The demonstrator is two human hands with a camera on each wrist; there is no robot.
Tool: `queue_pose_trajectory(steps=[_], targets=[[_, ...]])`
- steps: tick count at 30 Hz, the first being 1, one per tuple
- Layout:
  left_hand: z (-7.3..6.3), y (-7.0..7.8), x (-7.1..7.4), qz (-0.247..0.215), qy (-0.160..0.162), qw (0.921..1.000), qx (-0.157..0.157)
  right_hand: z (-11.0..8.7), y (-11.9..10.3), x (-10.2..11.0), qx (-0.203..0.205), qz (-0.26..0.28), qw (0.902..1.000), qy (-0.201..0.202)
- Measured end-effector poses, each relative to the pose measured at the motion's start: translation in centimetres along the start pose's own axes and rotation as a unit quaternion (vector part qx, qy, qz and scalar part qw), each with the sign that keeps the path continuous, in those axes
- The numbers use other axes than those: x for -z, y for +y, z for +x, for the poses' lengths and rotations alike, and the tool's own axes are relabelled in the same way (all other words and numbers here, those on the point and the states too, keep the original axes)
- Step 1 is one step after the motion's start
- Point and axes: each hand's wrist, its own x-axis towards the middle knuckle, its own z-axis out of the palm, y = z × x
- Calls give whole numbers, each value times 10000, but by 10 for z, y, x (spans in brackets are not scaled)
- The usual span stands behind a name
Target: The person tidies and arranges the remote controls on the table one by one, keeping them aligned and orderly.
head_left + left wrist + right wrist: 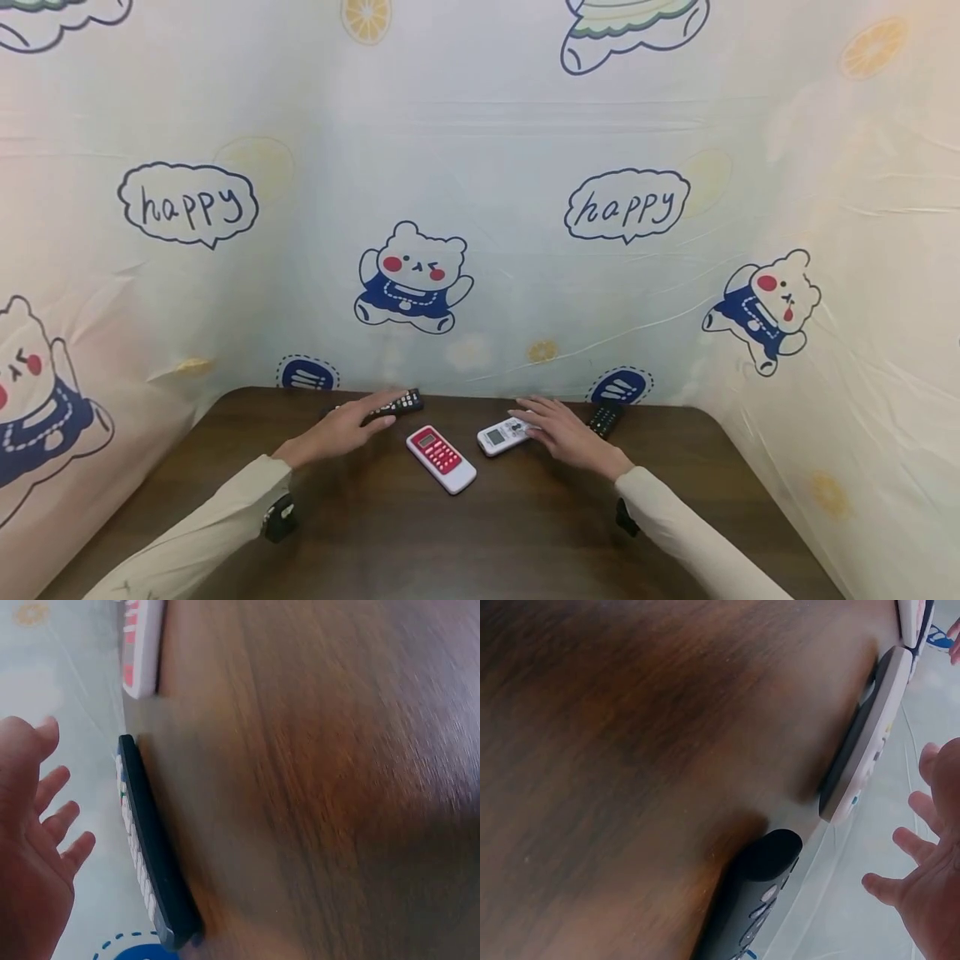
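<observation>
My left hand [343, 428] hovers over a black remote control [154, 847] at the back left of the table, covering part of it in the head view. In the left wrist view its fingers [64, 821] are spread, with a gap between them and the remote. On the right, my right hand [568, 433] hangs above a white remote control [501, 436] with a small grey screen, its fingers [911, 844] apart and holding nothing. Between the hands lies a red and white remote control [441, 459]. A second black remote control [604, 419] is partly hidden behind the right hand.
The dark wooden table [420, 550] runs back to a pale printed curtain [517, 275] with bears and "happy" bubbles, which also hangs along both sides. Black wrist devices, such as the left one [280, 518], sit below the sleeves.
</observation>
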Motion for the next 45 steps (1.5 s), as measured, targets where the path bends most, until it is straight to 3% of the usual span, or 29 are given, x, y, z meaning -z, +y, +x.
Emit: queue_pose_trajectory(steps=[2, 4, 10, 19, 28, 39, 45], targets=[[0, -1, 1, -358, -45, 9991, 202, 1, 1, -2, -24, -9, 10000, -16], [1, -4, 2, -431, -27, 9987, 258, 2, 2, -3, -33, -27, 10000, -12], [2, -18, 6, 8, 229, 9994, 263, 6, 3, -5, -41, -72, 10000, 39], [2, -41, 8, 29, 558, 9973, 471, 11, 1, -7, -255, 394, 9985, -284], [5, -53, 3, 344, 397, 9949, 858, 16, -4, -8, -135, 209, 9984, -506], [10, -54, 5, 577, 164, 9910, 1193, 20, -5, -12, -188, -117, 9980, -598], [14, -53, 13, 353, 14, 9902, 1354, 25, -5, -10, -451, -374, 9962, -646]])
